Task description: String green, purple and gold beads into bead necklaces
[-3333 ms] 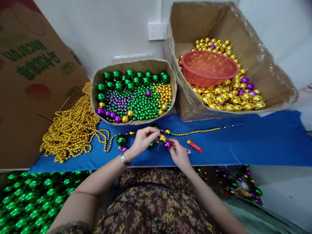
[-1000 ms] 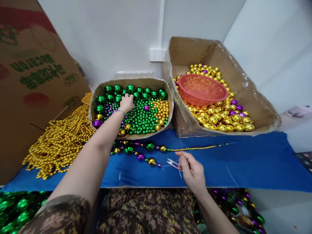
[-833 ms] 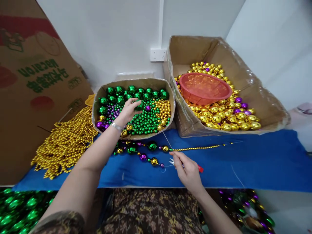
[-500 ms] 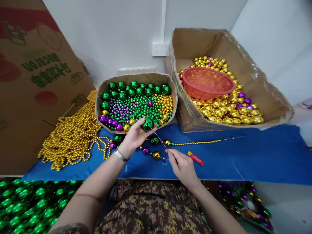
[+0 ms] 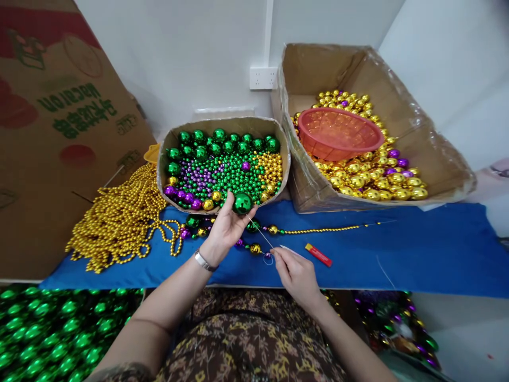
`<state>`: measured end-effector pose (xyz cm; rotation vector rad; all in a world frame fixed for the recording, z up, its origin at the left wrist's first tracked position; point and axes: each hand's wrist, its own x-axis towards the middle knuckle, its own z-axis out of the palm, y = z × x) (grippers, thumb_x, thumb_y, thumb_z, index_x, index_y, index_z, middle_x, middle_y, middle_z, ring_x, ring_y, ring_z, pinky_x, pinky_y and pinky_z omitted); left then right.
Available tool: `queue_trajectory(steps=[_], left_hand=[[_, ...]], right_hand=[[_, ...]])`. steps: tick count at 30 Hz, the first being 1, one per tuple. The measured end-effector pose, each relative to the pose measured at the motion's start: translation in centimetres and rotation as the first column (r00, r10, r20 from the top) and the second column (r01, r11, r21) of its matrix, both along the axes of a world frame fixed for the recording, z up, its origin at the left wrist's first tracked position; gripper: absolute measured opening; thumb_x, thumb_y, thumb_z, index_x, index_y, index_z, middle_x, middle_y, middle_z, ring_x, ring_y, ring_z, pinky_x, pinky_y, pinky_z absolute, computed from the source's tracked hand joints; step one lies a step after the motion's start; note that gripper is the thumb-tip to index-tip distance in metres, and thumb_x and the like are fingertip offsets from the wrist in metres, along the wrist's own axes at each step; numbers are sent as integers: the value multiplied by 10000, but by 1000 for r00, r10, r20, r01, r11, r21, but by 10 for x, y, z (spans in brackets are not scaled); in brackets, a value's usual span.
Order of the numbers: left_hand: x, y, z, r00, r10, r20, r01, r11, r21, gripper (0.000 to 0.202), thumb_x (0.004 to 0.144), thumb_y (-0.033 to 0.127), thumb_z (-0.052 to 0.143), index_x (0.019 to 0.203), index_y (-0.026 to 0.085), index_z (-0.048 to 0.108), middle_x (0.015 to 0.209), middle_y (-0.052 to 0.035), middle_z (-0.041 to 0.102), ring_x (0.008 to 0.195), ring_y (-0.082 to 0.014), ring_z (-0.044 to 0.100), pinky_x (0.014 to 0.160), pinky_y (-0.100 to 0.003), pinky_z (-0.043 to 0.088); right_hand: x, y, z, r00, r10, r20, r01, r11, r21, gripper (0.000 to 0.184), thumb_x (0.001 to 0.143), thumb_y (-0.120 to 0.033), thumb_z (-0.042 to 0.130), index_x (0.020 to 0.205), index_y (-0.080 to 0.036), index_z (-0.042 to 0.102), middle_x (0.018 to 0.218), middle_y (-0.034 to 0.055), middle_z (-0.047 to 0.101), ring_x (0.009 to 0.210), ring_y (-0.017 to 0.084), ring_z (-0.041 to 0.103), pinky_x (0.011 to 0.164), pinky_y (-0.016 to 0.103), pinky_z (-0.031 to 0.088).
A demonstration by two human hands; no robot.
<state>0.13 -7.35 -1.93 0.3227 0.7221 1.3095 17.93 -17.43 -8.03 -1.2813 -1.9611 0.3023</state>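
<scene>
My left hand point(image 5: 227, 229) holds a large shiny green bead point(image 5: 242, 203) at its fingertips, over the front edge of the small box of beads. A thin, straight needle point(image 5: 261, 233) runs from that bead down to my right hand point(image 5: 296, 270), whose thumb and fingers pinch its lower end. Whether the tip is inside the bead's hole I cannot tell. Just left of my right hand, a strand's end with a gold bead point(image 5: 255, 248) and a small loop of clear thread lies on the blue cloth point(image 5: 350, 265). My left hand partly covers the strand behind it.
The small cardboard box point(image 5: 160, 183) holds green, purple and gold beads. A larger box point(image 5: 441, 159) contains gold beads and a red basket point(image 5: 340, 151). Gold bead chains point(image 5: 115, 217) are heaped at left. A red lighter point(image 5: 318, 254) lies at right, below a gold-beaded strand point(image 5: 322, 230).
The view has shifted slightly. My left hand's thumb has lifted away from the green bead's top, and the bead now rests more openly on the fingers. The right hand keeps its pinch.
</scene>
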Motion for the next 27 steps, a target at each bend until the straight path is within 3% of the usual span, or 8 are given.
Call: queue_trajectory(steps=[8, 18, 27], left_hand=[[2, -5, -2, 999, 36, -8, -36, 999, 10, 315, 807, 418, 693, 1026, 200, 631, 1217, -69, 622, 1103, -246, 603, 801, -309, 603], [6, -10, -4, 993, 121, 4, -121, 991, 48, 290, 772, 401, 734, 925, 173, 644, 1104, -63, 667, 1039, -228, 629, 844, -345, 589], [7, -15, -7, 996, 85, -34, -83, 995, 60, 308, 764, 433, 731, 927, 191, 633, 1050, -48, 671, 966, -211, 654, 840, -359, 568]], right_hand=[[0, -2, 0, 999, -3, 36, 3, 1000, -19, 260, 974, -252, 419, 977, -184, 670, 838, 59, 745, 717, 151, 704, 700, 231, 532], [-1, -4, -2, 1000, 5, 20, -5, 1000, -31, 248, 974, -238, 423, 957, -189, 666, 834, 48, 742, 690, 141, 698, 713, 221, 522], [-3, -5, 1, 1000, 4, 1, -4, 1000, -30, 238, 970, -219, 420, 960, -190, 656, 838, 44, 744, 687, 145, 702, 680, 225, 520]])
